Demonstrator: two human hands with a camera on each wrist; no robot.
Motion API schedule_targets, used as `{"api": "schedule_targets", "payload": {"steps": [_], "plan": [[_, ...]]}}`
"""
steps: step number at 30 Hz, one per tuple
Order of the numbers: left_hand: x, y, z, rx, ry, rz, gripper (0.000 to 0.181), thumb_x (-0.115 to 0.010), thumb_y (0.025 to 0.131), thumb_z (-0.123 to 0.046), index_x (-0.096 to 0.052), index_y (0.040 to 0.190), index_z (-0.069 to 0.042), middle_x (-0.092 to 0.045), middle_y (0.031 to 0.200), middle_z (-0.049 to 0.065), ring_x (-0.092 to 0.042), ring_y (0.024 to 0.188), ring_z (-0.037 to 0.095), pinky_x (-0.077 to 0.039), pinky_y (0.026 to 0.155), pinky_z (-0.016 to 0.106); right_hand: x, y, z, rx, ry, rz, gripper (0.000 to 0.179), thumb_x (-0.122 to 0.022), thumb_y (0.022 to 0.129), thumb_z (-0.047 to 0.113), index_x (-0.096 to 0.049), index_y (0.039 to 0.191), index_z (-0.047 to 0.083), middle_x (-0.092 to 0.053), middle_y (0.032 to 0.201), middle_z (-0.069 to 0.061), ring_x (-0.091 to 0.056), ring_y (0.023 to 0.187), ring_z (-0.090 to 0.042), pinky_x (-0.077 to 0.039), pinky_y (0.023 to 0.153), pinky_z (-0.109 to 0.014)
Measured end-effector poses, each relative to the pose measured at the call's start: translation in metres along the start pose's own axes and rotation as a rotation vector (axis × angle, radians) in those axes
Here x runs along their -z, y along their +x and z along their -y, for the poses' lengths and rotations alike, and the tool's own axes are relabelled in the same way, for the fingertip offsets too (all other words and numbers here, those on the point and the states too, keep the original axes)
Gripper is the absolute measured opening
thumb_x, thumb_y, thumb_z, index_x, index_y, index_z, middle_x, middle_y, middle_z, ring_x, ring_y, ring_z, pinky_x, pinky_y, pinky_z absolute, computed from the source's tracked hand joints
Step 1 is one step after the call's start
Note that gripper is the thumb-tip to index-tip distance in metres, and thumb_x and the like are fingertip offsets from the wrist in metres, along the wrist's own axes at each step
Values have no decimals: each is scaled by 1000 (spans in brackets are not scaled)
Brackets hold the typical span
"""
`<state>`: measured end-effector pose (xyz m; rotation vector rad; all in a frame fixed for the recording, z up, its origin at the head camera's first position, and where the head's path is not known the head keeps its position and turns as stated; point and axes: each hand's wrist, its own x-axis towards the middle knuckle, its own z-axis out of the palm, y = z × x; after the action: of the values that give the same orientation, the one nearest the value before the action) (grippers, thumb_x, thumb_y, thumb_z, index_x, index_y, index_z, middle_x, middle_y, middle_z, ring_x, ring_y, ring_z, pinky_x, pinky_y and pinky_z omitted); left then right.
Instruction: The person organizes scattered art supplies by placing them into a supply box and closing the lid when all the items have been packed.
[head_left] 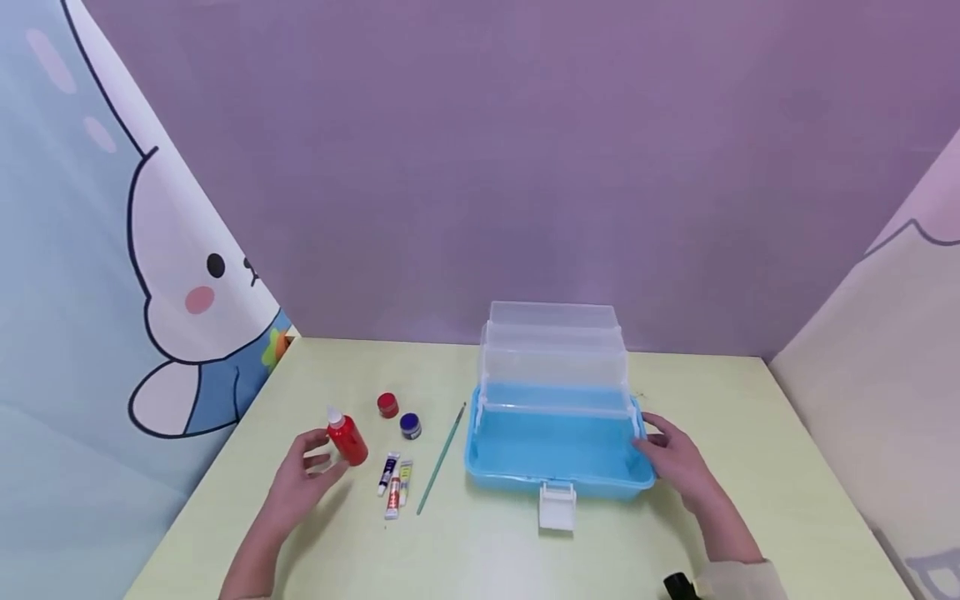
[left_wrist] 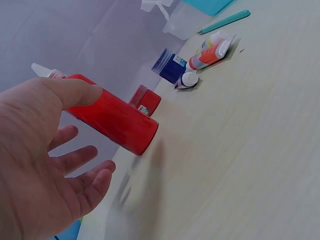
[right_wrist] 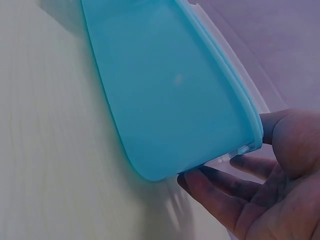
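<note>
A red paint bottle point(head_left: 349, 442) with a white nozzle cap stands on the table at the left. My left hand point(head_left: 302, 483) is beside it, fingers loosely spread. In the left wrist view the thumb overlaps the bottle point(left_wrist: 115, 120), while the other fingers hang apart from it. To the right sits a light blue plastic storage box point(head_left: 517, 479), its clear lid point(head_left: 555, 358) raised and a white latch point(head_left: 557, 507) hanging at the front. With the thumb at the rim and fingers against the outside, my right hand point(head_left: 678, 458) grips the box's right end.
Between bottle and box lie a red paint jar point(head_left: 387, 405), a blue paint jar point(head_left: 410, 426), a dark paint tube point(head_left: 387, 473), a red one point(head_left: 393, 497), a yellow one point(head_left: 406, 481) and a teal paintbrush point(head_left: 441, 458). A purple wall point(head_left: 555, 167) rises behind the table.
</note>
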<state>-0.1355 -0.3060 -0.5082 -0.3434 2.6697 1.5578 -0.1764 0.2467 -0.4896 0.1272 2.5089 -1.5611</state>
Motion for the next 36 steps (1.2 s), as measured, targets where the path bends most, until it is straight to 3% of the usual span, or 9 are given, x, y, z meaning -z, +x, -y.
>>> {"api": "schedule_targets", "payload": {"steps": [4,14,27,36], "plan": [[-2,4,3,-36,-24,-2,78,-75,87,-32,-29,145,-8,-38,144,14,-42,127,39,-44,98,51,-1,-2,-2,-6,0,-22,60,-57,99,22,-32,148,0,-47,130,-33,-54,111,-42,-55,79,-39],[-14,16,3,-54,-23,7,78,-76,86,-30,-30,145,-7,-39,142,16,-44,125,39,-51,90,43,-1,-7,-4,-18,9,-55,59,-57,99,23,-34,147,0,-49,129,-31,-54,111,-40,-54,80,-39],[-15,21,3,-24,24,27,79,-75,85,-37,-33,143,-2,-46,136,21,-46,121,39,-47,95,48,-4,-2,-1,-7,35,-40,56,-58,98,19,-37,146,0,-52,127,-32,-58,109,-41,-56,78,-42],[-17,23,6,4,20,-11,78,-75,85,-39,-36,142,-3,-48,135,20,-48,120,37,-47,96,48,-4,-2,0,-24,21,-42,57,-58,98,21,-36,147,1,-50,130,-32,-55,113,-43,-56,79,-41]]}}
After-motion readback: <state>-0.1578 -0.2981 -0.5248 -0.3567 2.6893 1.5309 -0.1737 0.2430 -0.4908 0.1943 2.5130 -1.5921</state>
